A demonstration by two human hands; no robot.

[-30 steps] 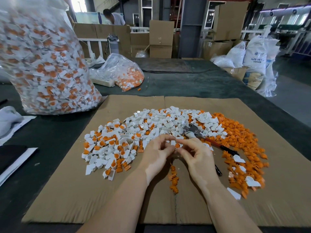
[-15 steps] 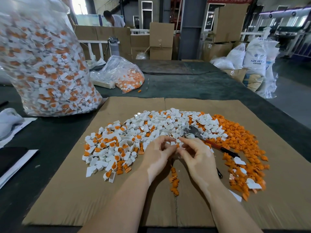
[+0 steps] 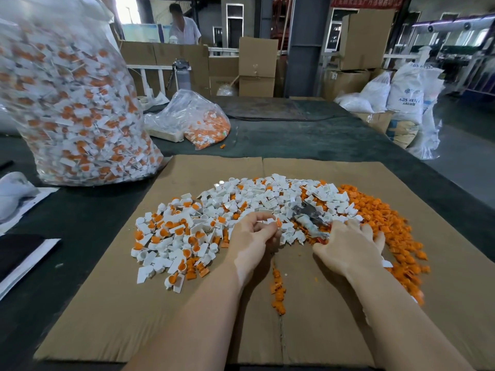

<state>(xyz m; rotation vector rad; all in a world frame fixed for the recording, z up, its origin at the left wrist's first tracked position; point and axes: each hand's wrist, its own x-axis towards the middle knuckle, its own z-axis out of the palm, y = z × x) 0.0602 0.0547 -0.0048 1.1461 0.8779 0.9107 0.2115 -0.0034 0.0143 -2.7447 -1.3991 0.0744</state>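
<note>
1. The piece (image 3: 277, 224), small and orange with white, is pinched at the tips of the left hand (image 3: 253, 235). It is just over the near edge of the white pile, about mid-cardboard.
2. The left fingers (image 3: 267, 232) are curled narrow round the piece, with the thumb against the forefinger.
3. The right hand (image 3: 351, 246) is at 3 o'clock from the piece and apart from it, palm down over the inner edge of the orange heap. Its fingers (image 3: 366, 230) are spread wide and loose and hold nothing that shows. I cannot tell whether they touch the heap.
4. The pliers (image 3: 306, 211) lie at 2 o'clock from the piece, between the hands. The grey head rests on white pieces and the handle runs under the right hand.
5. The white pile (image 3: 241, 199) fans from 9 to 1 o'clock around the piece, and many of its pieces carry an orange insert.
6. The orange heap (image 3: 391, 218) curves from 2 to 5 o'clock.
7. A short orange row (image 3: 277, 287) lies along the cardboard's seam at 6 o'clock, between the forearms.
8. The cardboard (image 3: 107, 303) lies flat on the dark table (image 3: 294, 140).
9. The big bag (image 3: 72, 108), full of white and orange pieces, stands at 10 o'clock, at the cardboard's far left corner.
10. The small bag (image 3: 195, 116) lies slack at 11 o'clock, farther back.
11. Boxes (image 3: 257, 65) stand at 12 o'clock and sacks (image 3: 407, 95) at 2 o'clock, all beyond the table.
</note>
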